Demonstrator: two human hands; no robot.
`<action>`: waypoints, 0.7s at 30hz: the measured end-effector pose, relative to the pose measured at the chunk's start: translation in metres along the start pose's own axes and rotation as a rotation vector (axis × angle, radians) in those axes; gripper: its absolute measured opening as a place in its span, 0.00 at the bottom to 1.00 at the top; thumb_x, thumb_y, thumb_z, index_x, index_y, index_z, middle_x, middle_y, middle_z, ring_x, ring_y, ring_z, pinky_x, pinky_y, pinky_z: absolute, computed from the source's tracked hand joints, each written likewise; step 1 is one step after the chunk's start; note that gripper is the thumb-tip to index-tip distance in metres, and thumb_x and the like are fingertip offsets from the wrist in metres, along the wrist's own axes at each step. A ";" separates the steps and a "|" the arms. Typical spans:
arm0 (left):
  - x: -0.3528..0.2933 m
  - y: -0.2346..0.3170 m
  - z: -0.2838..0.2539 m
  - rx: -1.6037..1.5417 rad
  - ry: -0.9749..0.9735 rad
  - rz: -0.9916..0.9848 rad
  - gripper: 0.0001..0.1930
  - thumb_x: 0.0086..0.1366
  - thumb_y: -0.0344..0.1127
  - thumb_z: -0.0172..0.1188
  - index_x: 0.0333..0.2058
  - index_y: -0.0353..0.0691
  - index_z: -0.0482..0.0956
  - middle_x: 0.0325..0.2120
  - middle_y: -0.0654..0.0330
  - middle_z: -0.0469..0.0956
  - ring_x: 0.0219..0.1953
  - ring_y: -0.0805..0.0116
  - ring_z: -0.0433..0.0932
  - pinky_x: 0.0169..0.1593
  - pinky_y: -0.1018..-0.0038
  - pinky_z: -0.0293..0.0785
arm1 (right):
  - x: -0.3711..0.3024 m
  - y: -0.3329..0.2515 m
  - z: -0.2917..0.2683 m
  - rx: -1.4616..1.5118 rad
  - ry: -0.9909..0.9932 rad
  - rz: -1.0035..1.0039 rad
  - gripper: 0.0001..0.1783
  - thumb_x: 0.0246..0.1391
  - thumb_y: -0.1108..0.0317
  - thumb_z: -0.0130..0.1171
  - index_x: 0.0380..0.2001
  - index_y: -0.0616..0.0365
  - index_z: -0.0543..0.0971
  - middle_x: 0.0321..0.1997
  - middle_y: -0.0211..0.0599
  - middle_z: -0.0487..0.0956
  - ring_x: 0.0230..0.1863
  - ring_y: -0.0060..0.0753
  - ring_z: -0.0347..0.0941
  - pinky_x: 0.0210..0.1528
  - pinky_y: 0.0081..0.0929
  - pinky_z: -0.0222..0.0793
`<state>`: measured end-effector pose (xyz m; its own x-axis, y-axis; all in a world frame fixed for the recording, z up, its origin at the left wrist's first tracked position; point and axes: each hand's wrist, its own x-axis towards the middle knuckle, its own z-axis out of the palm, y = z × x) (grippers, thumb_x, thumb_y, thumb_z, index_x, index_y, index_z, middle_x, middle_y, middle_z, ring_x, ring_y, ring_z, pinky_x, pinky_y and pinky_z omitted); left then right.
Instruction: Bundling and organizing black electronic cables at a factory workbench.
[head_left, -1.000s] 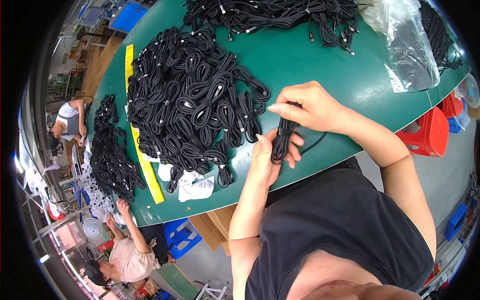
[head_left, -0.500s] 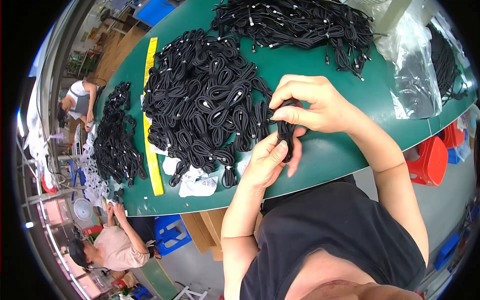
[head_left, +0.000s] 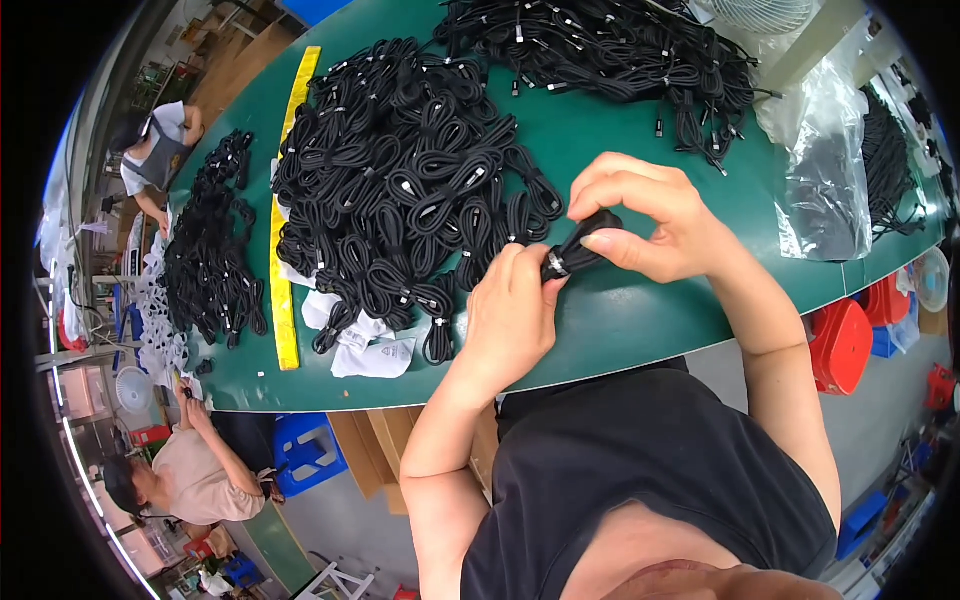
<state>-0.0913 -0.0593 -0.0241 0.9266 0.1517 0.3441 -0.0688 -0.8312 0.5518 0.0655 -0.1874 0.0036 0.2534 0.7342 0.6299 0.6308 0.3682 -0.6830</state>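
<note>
A coiled black cable is held between my hands above the table's near side, tilted, with a pale spot near its lower-left end. My left hand closes on that end, its back toward me and most fingers hidden. The thumb and fingers of my right hand pinch the upper-right end of the loop. Just to the left lies a large heap of black cables wound into bundles, the nearest ones close to my left fingertips.
Loose black cables pile at the far side. A yellow strip divides my heap from another cable heap, where two people work. White packets lie near the front edge; a clear plastic bag is at right, red stools below.
The coiled cable has turned from upright to slanted. My left hand has rolled over, now showing its back, and my right hand has shifted slightly right. The whole view has moved a little.
</note>
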 end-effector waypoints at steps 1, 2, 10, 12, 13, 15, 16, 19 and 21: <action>0.001 0.000 0.000 0.001 0.000 -0.003 0.13 0.52 0.29 0.57 0.36 0.31 0.67 0.26 0.53 0.66 0.27 0.56 0.69 0.28 0.64 0.68 | -0.001 0.000 -0.002 -0.092 -0.025 -0.037 0.09 0.43 0.69 0.62 0.28 0.61 0.75 0.30 0.36 0.74 0.32 0.33 0.70 0.36 0.27 0.66; 0.002 -0.001 0.000 0.156 0.023 0.063 0.13 0.51 0.28 0.57 0.35 0.32 0.68 0.25 0.55 0.65 0.27 0.58 0.68 0.27 0.67 0.68 | 0.000 -0.001 -0.004 -0.184 -0.048 -0.074 0.09 0.42 0.69 0.62 0.28 0.61 0.76 0.32 0.39 0.74 0.35 0.36 0.69 0.39 0.29 0.65; 0.002 -0.015 0.009 0.666 0.184 0.329 0.12 0.45 0.29 0.54 0.32 0.36 0.71 0.21 0.62 0.63 0.24 0.69 0.65 0.22 0.79 0.63 | -0.001 -0.013 0.009 -0.422 -0.265 0.023 0.09 0.39 0.67 0.63 0.25 0.58 0.76 0.33 0.33 0.71 0.41 0.35 0.65 0.48 0.32 0.58; 0.002 -0.014 0.009 0.636 0.144 0.334 0.13 0.45 0.29 0.55 0.33 0.35 0.70 0.23 0.60 0.64 0.25 0.67 0.65 0.22 0.77 0.64 | -0.001 -0.013 0.009 -0.363 -0.338 0.130 0.08 0.40 0.67 0.62 0.23 0.58 0.75 0.33 0.33 0.71 0.42 0.35 0.65 0.50 0.31 0.57; 0.002 -0.013 0.009 0.607 0.104 0.334 0.14 0.46 0.28 0.55 0.34 0.34 0.70 0.24 0.58 0.65 0.25 0.65 0.66 0.23 0.75 0.65 | -0.001 -0.012 0.009 -0.364 -0.336 0.132 0.08 0.40 0.67 0.62 0.23 0.58 0.75 0.33 0.33 0.71 0.42 0.35 0.65 0.50 0.31 0.57; 0.002 -0.013 0.010 0.629 0.100 0.344 0.14 0.46 0.28 0.55 0.34 0.34 0.70 0.24 0.59 0.65 0.25 0.65 0.66 0.23 0.76 0.65 | -0.002 -0.007 0.009 -0.236 -0.407 0.287 0.08 0.41 0.67 0.62 0.21 0.58 0.74 0.34 0.32 0.71 0.42 0.35 0.65 0.50 0.32 0.57; 0.002 -0.013 0.010 0.653 0.096 0.352 0.14 0.45 0.28 0.56 0.34 0.34 0.70 0.25 0.59 0.65 0.26 0.65 0.66 0.23 0.76 0.65 | -0.002 -0.005 0.010 -0.233 -0.405 0.287 0.08 0.41 0.67 0.62 0.21 0.58 0.74 0.34 0.32 0.71 0.42 0.35 0.65 0.50 0.32 0.57; 0.004 -0.020 0.012 0.677 0.122 0.357 0.11 0.46 0.30 0.54 0.31 0.38 0.70 0.21 0.62 0.64 0.24 0.68 0.66 0.23 0.79 0.65 | -0.001 -0.001 0.014 -0.114 -0.429 0.404 0.08 0.39 0.71 0.63 0.21 0.57 0.72 0.35 0.32 0.71 0.42 0.37 0.66 0.54 0.38 0.53; 0.008 -0.021 0.006 0.455 0.027 0.141 0.12 0.49 0.29 0.54 0.35 0.36 0.68 0.21 0.59 0.65 0.25 0.63 0.69 0.26 0.73 0.68 | -0.004 -0.007 0.022 -0.296 -0.137 0.048 0.08 0.38 0.72 0.62 0.20 0.56 0.72 0.34 0.31 0.72 0.44 0.37 0.67 0.55 0.42 0.52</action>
<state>-0.0803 -0.0443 -0.0372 0.9095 0.0290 0.4148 -0.0190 -0.9936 0.1110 0.0440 -0.1809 -0.0024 0.1995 0.8241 0.5301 0.8113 0.1645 -0.5611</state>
